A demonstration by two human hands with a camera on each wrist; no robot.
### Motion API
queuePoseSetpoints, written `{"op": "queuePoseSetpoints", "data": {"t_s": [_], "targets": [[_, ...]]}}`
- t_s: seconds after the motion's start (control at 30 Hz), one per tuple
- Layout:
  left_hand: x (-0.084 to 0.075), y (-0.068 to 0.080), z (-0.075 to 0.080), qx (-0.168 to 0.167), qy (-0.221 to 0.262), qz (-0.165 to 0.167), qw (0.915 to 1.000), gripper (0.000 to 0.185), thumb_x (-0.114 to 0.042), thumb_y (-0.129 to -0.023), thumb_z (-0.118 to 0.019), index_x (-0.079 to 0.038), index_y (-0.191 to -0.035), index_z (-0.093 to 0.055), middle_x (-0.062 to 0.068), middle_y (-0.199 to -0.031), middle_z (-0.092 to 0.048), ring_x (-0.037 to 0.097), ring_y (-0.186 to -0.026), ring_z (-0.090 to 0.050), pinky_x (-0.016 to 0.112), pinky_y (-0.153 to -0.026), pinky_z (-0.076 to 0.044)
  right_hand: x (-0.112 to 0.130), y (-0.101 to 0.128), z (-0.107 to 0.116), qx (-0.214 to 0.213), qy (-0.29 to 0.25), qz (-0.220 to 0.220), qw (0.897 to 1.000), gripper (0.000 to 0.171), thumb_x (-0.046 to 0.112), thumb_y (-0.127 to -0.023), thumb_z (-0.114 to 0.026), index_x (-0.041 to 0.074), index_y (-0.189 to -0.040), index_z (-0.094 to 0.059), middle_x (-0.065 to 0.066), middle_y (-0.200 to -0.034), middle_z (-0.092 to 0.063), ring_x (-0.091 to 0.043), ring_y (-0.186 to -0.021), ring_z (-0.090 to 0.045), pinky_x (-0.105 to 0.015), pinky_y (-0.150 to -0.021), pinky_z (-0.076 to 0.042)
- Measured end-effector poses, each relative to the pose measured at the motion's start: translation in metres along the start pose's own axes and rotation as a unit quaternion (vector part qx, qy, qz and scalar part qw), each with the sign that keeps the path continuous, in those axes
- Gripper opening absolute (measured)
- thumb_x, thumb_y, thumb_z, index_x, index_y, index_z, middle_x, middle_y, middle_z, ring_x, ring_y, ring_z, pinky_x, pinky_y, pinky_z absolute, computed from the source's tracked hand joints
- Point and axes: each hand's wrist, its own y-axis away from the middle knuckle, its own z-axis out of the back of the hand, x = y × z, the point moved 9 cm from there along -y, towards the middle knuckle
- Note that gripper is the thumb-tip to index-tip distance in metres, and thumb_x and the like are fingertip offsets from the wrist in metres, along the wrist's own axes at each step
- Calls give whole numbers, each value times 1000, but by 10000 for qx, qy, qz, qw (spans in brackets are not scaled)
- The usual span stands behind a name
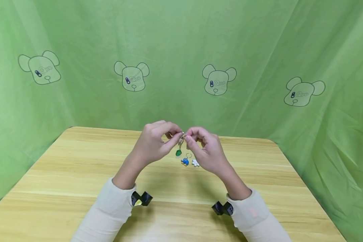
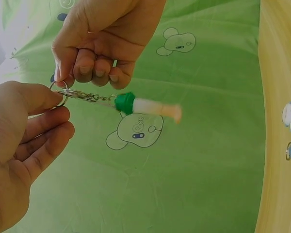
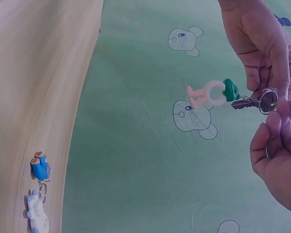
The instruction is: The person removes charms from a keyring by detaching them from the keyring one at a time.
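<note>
Wood table [image 1: 78, 174] w/ blue charm [image 1: 185, 162] & white charm [image 1: 195, 163].

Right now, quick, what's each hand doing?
Left hand: pinches the key ring with a green-capped charm hanging from it.
Right hand: pinches the same key ring from the other side.

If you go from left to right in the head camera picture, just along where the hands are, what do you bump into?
Left hand → green charm hanging from the key ring that both hands hold → blue charm on the table → white charm beside it → right hand.
</note>
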Motion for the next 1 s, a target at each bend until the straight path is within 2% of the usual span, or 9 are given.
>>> {"op": "queuePoseSetpoints", "data": {"t_s": [0.23, 0.47, 0.7, 1.0], "targets": [[0, 1, 1, 5, -49, 3, 10000, 6, 3, -89, -73, -2, -90, -73, 7, -83, -74, 13, -71, -67, 18, -67, -55, -2, 0, 1, 93, 26, -80, 9999, 8, -2, -97, -62, 0, -105, -61, -1, -79, -65, -16, -70, -61, -25, -60, -51], [0, 0, 2, -45, -71, -47, 10000, 2, 1, -91, -71, 0, -91, -72, 8, -83, -73, 14, -71, -67, 17, -67, -55, -2, 0, -6, 384, 329, 124, 9986, 22, 1, -93, -70, 1, -110, -56, 3, -78, -68, -13, -68, -61, -27, -66, -51], [-1, -1, 3, -88, -99, -76, 9999, 3, 1, -91, -70, 0, -90, -71, 7, -82, -73, 14, -71, -67, 17, -67, -55, -1, 0, -11, 567, 679, 249, 9958, 39, 6, -85, -82, 2, -112, -54, 5, -75, -64, -10, -69, -61, -30, -66, -56], [0, -1, 2, -82, -45, -58, 9999, 5, 0, -93, -67, 1, -90, -71, 7, -81, -72, 14, -70, -67, 17, -67, -55, -1, 0, -13, 595, 965, 345, 9930, 37, 6, -85, -82, 2, -111, -55, 3, -75, -64, -9, -67, -61, -25, -64, -54]]}}
